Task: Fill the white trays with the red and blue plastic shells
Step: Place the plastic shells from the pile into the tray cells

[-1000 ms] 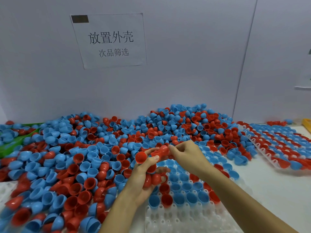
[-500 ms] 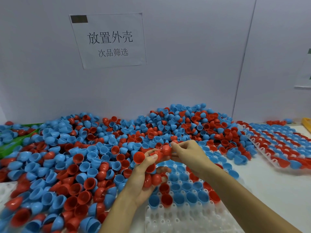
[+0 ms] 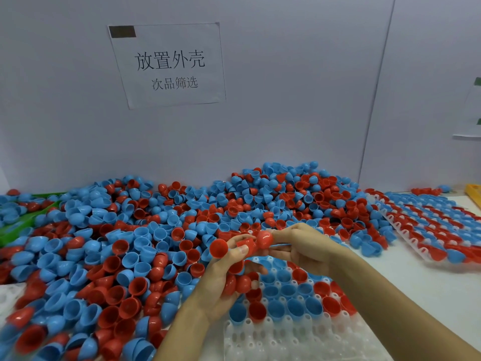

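two trays in view: a near white tray (image 3: 299, 342) under the hands, and a far white tray (image 3: 406, 230) at the right.
far tray: looks full, with red and blue shells in diagonal stripes across it.
near tray: only its upper rows hold shells; the cells nearest the camera are bare white, so most of it is left to fill.
loose pile (image 3: 156, 230): a large heap of red and blue shells covers the table to the left and back, touching the near tray's far edge.
left hand (image 3: 229, 277): cupped palm up over the near tray, closed around several red shells, with one open red shell (image 3: 218, 248) at the thumb.
right hand (image 3: 302, 246): fingertips pinch one red shell (image 3: 264, 239), just beside the left hand's stock.
step in hand: probably drawing one shell from the handful to seat it.
progress: roughly midway, judging by one full tray and one barely begun.
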`<state>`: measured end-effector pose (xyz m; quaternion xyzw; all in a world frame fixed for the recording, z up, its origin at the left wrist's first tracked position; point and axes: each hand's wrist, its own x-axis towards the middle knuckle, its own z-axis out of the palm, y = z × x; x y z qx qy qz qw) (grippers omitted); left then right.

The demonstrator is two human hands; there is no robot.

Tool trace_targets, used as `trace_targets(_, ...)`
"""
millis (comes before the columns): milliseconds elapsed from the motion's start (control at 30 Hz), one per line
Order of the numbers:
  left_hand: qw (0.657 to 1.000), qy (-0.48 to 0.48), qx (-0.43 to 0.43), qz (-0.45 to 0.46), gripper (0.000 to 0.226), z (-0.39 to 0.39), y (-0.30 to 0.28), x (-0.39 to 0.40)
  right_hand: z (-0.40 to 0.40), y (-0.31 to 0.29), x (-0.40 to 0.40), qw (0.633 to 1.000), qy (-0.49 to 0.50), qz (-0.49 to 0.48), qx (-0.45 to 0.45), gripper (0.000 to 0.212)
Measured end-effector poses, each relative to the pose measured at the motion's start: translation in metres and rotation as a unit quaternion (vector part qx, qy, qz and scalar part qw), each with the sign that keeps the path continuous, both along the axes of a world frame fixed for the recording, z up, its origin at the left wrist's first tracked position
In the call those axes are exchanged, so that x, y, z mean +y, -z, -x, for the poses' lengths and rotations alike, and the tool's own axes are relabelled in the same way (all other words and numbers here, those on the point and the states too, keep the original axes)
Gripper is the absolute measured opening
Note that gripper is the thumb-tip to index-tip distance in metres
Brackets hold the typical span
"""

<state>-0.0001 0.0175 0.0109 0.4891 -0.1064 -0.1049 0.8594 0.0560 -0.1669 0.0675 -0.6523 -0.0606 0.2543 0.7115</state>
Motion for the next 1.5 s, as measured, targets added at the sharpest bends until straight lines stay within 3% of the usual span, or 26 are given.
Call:
trace_targets(233,0.998,0.044,-0.033,-0.027,0.059,0.004,-0.002,0.004,0.002,-0.004,-0.015,0.992,-0.107,0.024,0.062,0.016)
trace_targets(367,0.998,0.043,-0.032,-0.035,0.048,0.003,-0.002,0.003,0.000,-0.001,-0.017,0.994,-0.081,0.065,0.014,0.029)
trace_targets(500,1.000,0.009,-0.023,-0.018,0.057,0.001,0.000,0.003,-0.001,-0.008,-0.034,0.983,-0.026,0.162,-0.086,0.035)
trace_targets(633,1.000,-0.024,-0.006,-0.012,0.063,-0.003,0.002,0.003,0.002,-0.021,-0.070,0.905,-0.010,0.357,-0.231,0.006)
trace_targets(700,0.999,-0.039,-0.006,-0.021,0.055,-0.005,0.002,0.001,0.007,-0.026,-0.088,0.860,-0.020,0.432,-0.272,0.006)
trace_targets(767,0.998,-0.055,-0.002,-0.028,0.047,-0.006,0.002,0.001,0.015,-0.028,-0.103,0.817,-0.051,0.497,-0.289,0.008)
trace_targets(867,0.997,-0.073,0.008,-0.024,0.054,-0.007,0.003,0.000,0.027,-0.024,-0.121,0.745,-0.088,0.594,-0.292,0.016)
trace_targets(1033,0.996,-0.084,0.015,-0.015,0.058,-0.007,0.003,0.000,0.043,0.002,-0.125,0.682,-0.099,0.668,-0.281,0.017)
trace_targets(1167,0.997,-0.079,0.012,-0.011,0.050,-0.006,0.001,0.000,0.047,0.017,-0.123,0.673,-0.079,0.681,-0.276,0.017)
trace_targets(1300,0.997,-0.079,0.011,-0.022,0.066,-0.004,0.000,0.001,0.045,0.006,-0.126,0.678,-0.108,0.679,-0.261,0.026)
trace_targets(1400,0.997,-0.074,0.003,-0.030,0.068,-0.003,-0.001,0.001,0.042,-0.007,-0.117,0.682,-0.075,0.667,-0.290,0.031)
trace_targets(1500,0.998,-0.060,-0.003,-0.034,0.062,-0.002,-0.002,0.001,0.041,-0.016,-0.084,0.730,-0.037,0.579,-0.361,0.028)
